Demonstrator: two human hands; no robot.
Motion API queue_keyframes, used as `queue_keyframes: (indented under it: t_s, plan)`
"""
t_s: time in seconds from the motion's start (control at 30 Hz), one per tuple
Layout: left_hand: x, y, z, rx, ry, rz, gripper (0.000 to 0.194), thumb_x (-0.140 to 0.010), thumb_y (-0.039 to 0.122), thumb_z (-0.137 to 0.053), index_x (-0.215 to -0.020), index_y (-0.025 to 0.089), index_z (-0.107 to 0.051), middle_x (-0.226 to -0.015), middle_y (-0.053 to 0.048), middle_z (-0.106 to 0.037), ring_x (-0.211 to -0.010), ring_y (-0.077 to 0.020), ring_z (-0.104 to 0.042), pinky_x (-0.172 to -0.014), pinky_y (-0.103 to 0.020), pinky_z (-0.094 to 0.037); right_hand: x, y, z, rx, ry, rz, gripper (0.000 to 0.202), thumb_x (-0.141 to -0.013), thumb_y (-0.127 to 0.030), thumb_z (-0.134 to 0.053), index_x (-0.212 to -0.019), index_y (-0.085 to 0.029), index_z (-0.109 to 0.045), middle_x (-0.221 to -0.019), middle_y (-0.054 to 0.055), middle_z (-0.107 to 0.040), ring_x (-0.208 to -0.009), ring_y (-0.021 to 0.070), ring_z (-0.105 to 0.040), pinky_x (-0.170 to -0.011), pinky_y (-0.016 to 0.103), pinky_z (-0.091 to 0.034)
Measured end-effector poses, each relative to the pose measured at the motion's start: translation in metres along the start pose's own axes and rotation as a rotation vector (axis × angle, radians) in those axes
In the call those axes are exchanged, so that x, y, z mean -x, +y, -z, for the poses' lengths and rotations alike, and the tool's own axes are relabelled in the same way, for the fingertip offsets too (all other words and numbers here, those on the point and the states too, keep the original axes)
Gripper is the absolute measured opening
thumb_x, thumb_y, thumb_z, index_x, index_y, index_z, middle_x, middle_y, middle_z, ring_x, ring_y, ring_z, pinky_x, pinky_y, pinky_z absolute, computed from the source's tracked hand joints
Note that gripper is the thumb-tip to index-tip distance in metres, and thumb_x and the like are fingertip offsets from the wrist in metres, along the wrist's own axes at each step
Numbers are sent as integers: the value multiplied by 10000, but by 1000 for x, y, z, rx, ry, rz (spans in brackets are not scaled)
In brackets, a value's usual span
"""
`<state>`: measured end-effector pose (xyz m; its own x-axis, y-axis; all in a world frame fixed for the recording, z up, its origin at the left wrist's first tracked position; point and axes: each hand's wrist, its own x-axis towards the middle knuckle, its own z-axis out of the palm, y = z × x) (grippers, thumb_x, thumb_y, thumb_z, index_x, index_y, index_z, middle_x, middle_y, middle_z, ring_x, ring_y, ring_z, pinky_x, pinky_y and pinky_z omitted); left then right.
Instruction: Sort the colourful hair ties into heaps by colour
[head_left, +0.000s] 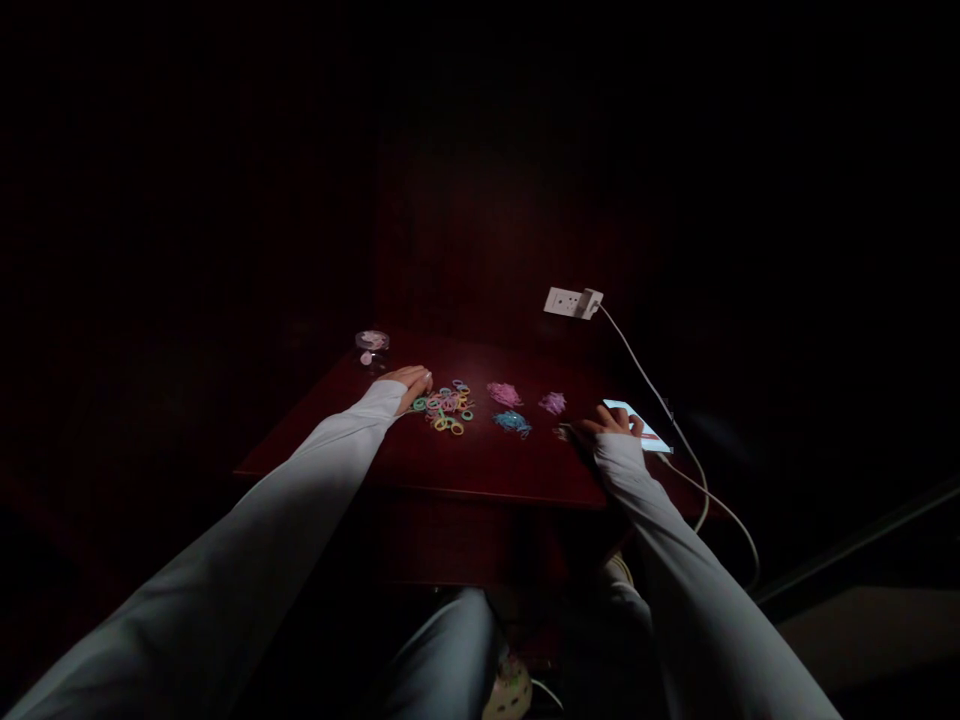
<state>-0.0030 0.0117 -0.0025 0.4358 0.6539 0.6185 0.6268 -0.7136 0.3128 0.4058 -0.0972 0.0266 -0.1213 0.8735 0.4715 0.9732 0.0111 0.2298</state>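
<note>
My left hand (pixel 411 381) lies at the left edge of a mixed pile of hair ties (pixel 448 404) in green, yellow, pink and blue. Its fingers stretch out flat on the table, with nothing visible in them. My right hand (pixel 611 422) is lowered to the tabletop beside a lit phone (pixel 651 432). Its fingers are bent and drawn in by a few pale bands (pixel 562 432); anything between the fingertips is too small to tell. Between the hands are a pink heap of bands (pixel 504 394), a blue heap (pixel 511 422) and a purple heap (pixel 553 402).
A clear round jar (pixel 372 342) with pinkish contents stands at the table's back left. On the wall is a white socket (pixel 564 301) with a charger (pixel 590 303); its cable (pixel 634 350) hangs down by the right side. The dark red table (pixel 450 475) ends before my knees.
</note>
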Motion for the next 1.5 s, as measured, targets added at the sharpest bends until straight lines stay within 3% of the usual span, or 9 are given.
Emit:
queue_keyframes:
  t_s: [0.27,0.43,0.7,0.8,0.9,1.07,1.17,1.37,1.5]
  plan:
    - [0,0,2,37,-19,40,458,-1021,376,-230,-777,212,-580,-790,-25,-601,-772,-160,-576,-763,-282,-445,5,10,-7,16,-36,41,335,-992,-441,-461,-1050,-376,-785,-1079,105,-634,-1044,285,-412,-881,423,-230]
    - [0,-2,-1,18,-33,69,456,-1019,359,-247,-767,207,-596,-775,-27,-609,-748,-160,-580,-731,-284,-443,2,9,-10,2,8,65,295,-967,-447,-513,-1127,-409,-758,-1265,79,-612,-1072,282,-443,-908,421,-265]
    - [3,6,0,-132,38,127,351,-996,377,-347,-809,216,-597,-887,-22,-662,-863,-162,-600,-760,-259,-429,0,7,-2,-45,112,-75,341,-966,-403,-466,-1176,-388,-734,-1301,77,-565,-1065,287,-417,-891,430,-272]
    - [3,9,4,-174,50,160,221,-947,331,-442,-848,218,-604,-881,-18,-663,-845,-166,-603,-730,-260,-420,-11,-16,3,-93,163,-91,351,-948,-369,-473,-1198,-359,-719,-1295,78,-568,-1070,290,-416,-885,427,-271]
    - [4,10,7,-179,45,151,135,-910,278,-486,-889,224,-608,-875,-12,-659,-835,-168,-596,-724,-261,-417,-22,-55,4,-146,166,3,331,-932,-358,-505,-1187,-354,-715,-1317,66,-575,-1086,289,-411,-912,430,-255]
    - [5,13,12,-223,110,176,168,-944,284,-457,-909,229,-612,-903,-25,-671,-862,-184,-595,-756,-280,-416,-31,-130,5,-265,146,220,297,-931,-341,-534,-1167,-358,-713,-1358,46,-580,-1114,281,-414,-953,434,-244]
    - [6,15,16,-285,157,231,233,-969,305,-418,-888,220,-619,-891,-41,-675,-867,-203,-602,-761,-302,-410,-33,-163,9,-340,136,240,282,-955,-376,-525,-1166,-365,-711,-1356,33,-586,-1126,276,-417,-970,430,-242]
    - [14,16,22,-379,-22,390,389,-921,440,-506,-629,200,-596,-693,-53,-651,-712,-205,-596,-670,-303,-367,-38,-188,14,-427,83,268,259,-951,-430,-568,-1158,-366,-710,-1318,17,-598,-1118,264,-428,-961,400,-260]
    - [25,14,26,-315,-83,249,256,-855,415,-596,-701,215,-635,-784,-26,-704,-701,-171,-589,-644,-272,-346,-39,-188,15,-455,73,210,243,-953,-421,-569,-1131,-354,-720,-1301,22,-603,-1098,262,-432,-935,396,-271]
